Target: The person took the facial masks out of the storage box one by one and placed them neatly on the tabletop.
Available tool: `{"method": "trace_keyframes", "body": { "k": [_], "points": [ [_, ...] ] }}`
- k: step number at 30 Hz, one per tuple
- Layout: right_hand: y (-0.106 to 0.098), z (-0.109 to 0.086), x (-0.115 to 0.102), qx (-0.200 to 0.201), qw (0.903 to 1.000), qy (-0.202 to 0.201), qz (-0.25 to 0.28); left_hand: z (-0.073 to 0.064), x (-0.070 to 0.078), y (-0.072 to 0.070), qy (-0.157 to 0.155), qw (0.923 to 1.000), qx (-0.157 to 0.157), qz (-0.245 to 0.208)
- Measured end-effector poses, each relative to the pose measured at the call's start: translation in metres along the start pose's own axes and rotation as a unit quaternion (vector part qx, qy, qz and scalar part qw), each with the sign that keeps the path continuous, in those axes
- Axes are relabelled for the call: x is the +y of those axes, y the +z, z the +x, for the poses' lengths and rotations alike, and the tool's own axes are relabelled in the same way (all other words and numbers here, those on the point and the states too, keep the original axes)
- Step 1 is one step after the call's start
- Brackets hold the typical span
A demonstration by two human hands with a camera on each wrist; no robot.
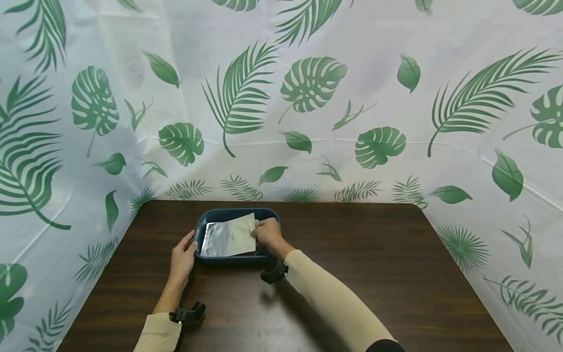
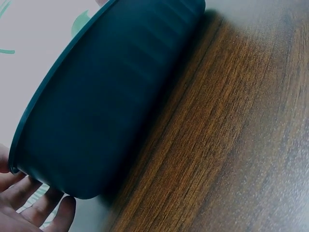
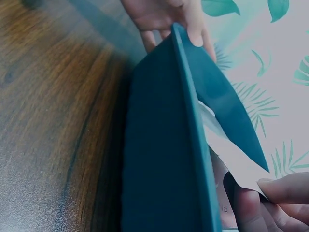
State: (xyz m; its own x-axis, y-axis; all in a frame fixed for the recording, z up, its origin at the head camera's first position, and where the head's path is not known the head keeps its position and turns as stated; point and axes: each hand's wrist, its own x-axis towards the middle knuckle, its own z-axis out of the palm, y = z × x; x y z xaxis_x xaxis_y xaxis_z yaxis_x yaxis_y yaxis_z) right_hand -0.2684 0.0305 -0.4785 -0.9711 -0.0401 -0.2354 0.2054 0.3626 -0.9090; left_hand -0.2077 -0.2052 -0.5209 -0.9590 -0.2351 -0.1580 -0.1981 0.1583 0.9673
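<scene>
A dark blue plastic basin stands on the table, its side wall filling much of the left wrist view. My left hand grips its left end, the thumb over the rim and the fingers along the outside. Inside, a flat foil packet, silver on one part and cream on the other, leans with its right side raised. My right hand pinches that raised edge between thumb and fingers, as the right wrist view also shows. Beneath the packet lies a pinkish printed item, mostly hidden.
The dark wooden table extends right of the basin and toward the front. Behind it and at both sides hangs a white cloth with green leaf prints. Black bands are strapped on both wrists.
</scene>
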Motion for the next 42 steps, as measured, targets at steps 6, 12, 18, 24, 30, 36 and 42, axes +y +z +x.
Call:
{"method": "trace_keyframes", "body": {
  "k": [6, 12, 18, 24, 30, 36, 42],
  "points": [
    [-0.005, 0.001, -0.003, -0.004, 1.0, -0.002, 0.009, 0.0, 0.001, -0.001, -0.004, 1.0, -0.004, 0.0],
    [-0.012, 0.0, -0.008, -0.015, 0.9997, 0.002, 0.017, -0.001, 0.001, -0.002, -0.006, 1.0, -0.007, 0.003],
    [-0.023, 0.002, -0.011, -0.021, 0.9996, 0.006, 0.018, -0.001, 0.001, -0.002, -0.007, 1.0, -0.005, -0.004],
    [-0.036, 0.008, -0.01, -0.015, 0.9998, 0.008, 0.015, -0.001, 0.002, -0.001, -0.01, 0.9999, 0.004, -0.005],
    [-0.05, 0.011, -0.009, -0.016, 0.9999, 0.002, 0.002, -0.001, 0.002, -0.001, -0.011, 0.9999, 0.008, -0.003],
    [-0.067, 0.013, -0.014, -0.014, 0.9999, 0.007, -0.004, 0.001, 0.001, -0.001, -0.008, 0.9999, 0.011, -0.009],
    [-0.083, 0.017, -0.019, -0.018, 0.9997, 0.01, 0.012, 0.0, 0.001, 0.0, -0.014, 0.9998, 0.012, -0.005]
  ]
}}
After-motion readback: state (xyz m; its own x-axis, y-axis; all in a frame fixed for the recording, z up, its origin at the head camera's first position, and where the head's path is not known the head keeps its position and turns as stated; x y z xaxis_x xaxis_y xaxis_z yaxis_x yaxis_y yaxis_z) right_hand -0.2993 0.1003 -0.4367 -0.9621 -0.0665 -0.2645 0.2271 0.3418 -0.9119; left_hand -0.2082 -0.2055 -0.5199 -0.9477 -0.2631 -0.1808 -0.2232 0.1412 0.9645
